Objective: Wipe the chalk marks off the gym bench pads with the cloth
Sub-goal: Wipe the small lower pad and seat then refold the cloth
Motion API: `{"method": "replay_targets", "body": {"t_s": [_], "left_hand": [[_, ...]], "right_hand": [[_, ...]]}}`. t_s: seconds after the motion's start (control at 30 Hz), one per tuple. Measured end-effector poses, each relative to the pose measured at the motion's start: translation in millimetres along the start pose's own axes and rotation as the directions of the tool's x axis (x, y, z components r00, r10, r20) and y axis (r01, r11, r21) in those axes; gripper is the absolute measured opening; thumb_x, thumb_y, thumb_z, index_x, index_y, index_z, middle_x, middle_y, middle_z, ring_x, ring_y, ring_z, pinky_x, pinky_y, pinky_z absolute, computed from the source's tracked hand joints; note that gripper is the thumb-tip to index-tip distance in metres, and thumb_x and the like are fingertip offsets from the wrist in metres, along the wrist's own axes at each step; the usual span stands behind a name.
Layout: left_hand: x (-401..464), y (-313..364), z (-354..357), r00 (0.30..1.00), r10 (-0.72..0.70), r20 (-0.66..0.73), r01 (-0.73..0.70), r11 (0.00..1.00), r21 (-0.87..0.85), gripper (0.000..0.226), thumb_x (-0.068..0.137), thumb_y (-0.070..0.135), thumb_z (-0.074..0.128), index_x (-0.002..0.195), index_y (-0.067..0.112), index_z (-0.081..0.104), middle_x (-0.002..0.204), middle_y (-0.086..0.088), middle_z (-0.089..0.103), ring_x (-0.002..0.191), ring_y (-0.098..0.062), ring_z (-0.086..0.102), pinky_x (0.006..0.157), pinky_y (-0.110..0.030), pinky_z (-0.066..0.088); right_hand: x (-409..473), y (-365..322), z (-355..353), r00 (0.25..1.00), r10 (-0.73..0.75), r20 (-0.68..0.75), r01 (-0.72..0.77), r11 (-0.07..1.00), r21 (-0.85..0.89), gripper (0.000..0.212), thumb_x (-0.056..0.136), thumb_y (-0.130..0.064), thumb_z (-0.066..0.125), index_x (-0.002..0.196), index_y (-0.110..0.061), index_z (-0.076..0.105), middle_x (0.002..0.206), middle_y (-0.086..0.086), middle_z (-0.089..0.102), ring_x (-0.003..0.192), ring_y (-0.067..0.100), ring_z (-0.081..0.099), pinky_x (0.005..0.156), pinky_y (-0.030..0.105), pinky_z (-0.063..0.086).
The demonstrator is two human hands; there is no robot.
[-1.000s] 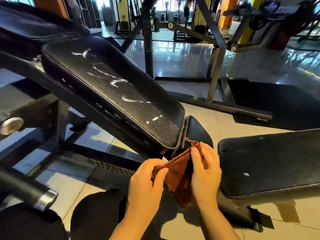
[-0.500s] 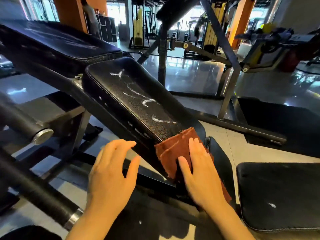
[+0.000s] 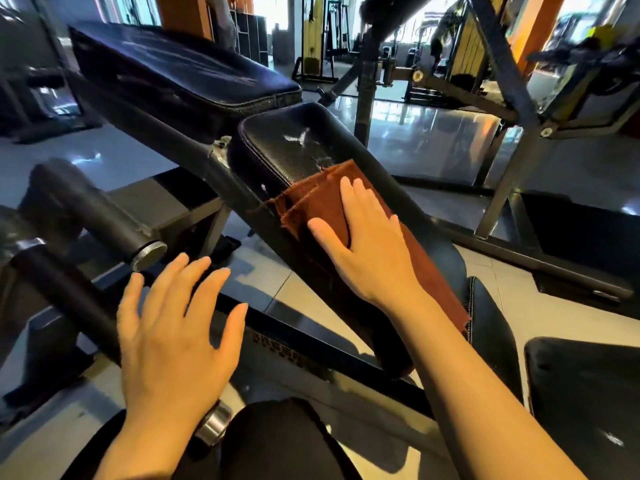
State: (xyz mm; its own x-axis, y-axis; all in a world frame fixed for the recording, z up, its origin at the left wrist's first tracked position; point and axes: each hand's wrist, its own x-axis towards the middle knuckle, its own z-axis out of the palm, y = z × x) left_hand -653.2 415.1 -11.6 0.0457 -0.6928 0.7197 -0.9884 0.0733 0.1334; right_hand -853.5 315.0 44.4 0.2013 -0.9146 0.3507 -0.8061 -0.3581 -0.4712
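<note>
Nearest, the left hand hovers with fingers spread, holding nothing. Beyond it the right hand presses flat on the rust cloth, which has slid further up the sloped bench pad. Most chalk marks are now covered; a few remain near the far end.

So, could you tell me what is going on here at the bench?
A person is wiping chalk off an inclined bench pad with a brown cloth. The right hand presses the cloth flat on the pad with straight fingers. The left hand hovers open beside the bench, holding nothing. Some chalk marks show on the pad above the cloth.
</note>
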Motion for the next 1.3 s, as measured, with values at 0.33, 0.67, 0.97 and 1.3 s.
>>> {"method": "replay_targets", "body": {"t_s": [0.33, 0.67, 0.97, 1.3], "left_hand": [[-1, -2, 1, 0.999, 0.025, 0.029, -0.023, 0.998, -0.063, 0.042, 0.087, 0.034, 0.052, 0.118, 0.009, 0.065, 0.125, -0.010, 0.063, 0.127, -0.026, 0.050, 0.115, -0.041, 0.018], [-2, -4, -1, 0.996, 0.084, -0.018, -0.086, 0.986, -0.144, 0.037, 0.090, 0.036, 0.048, 0.110, 0.012, 0.067, 0.112, -0.005, 0.068, 0.115, -0.023, 0.058, 0.107, -0.042, 0.028], [-5, 87, 1, 0.957, 0.287, -0.046, -0.268, 0.813, -0.516, 0.025, 0.087, 0.028, 0.054, 0.106, 0.018, 0.067, 0.107, 0.005, 0.064, 0.106, -0.011, 0.053, 0.095, -0.019, 0.029], [50, 157, 4, 0.630, 0.689, 0.358, -0.336, 0.658, -0.674, 0.033, 0.086, 0.045, 0.061, 0.115, 0.031, 0.065, 0.106, 0.009, 0.065, 0.105, -0.013, 0.056, 0.097, -0.040, 0.043]], "right_hand": [[-131, 58, 1, 0.972, 0.234, -0.028, -0.235, 0.967, -0.100, 0.085, 0.082, -0.082, 0.007, 0.152, -0.034, 0.010, 0.160, -0.011, 0.015, 0.148, 0.012, 0.016, 0.120, 0.038, 0.017], [-126, 81, -5, 0.964, 0.252, -0.088, -0.234, 0.957, 0.173, 0.048, 0.100, -0.055, 0.029, 0.146, -0.042, 0.029, 0.160, -0.015, 0.014, 0.148, 0.007, 0.010, 0.120, 0.033, 0.010], [-141, 80, -8, 0.859, 0.387, -0.336, -0.276, 0.901, 0.334, 0.030, 0.095, -0.016, 0.060, 0.120, -0.033, 0.057, 0.117, -0.012, 0.061, 0.101, -0.002, 0.052, 0.097, 0.025, 0.043], [-177, 72, -36, 0.932, 0.111, -0.345, 0.053, 0.900, 0.433, 0.033, 0.088, -0.025, 0.063, 0.106, -0.049, 0.050, 0.101, -0.023, 0.060, 0.093, 0.006, 0.062, 0.078, 0.015, 0.050]]}}
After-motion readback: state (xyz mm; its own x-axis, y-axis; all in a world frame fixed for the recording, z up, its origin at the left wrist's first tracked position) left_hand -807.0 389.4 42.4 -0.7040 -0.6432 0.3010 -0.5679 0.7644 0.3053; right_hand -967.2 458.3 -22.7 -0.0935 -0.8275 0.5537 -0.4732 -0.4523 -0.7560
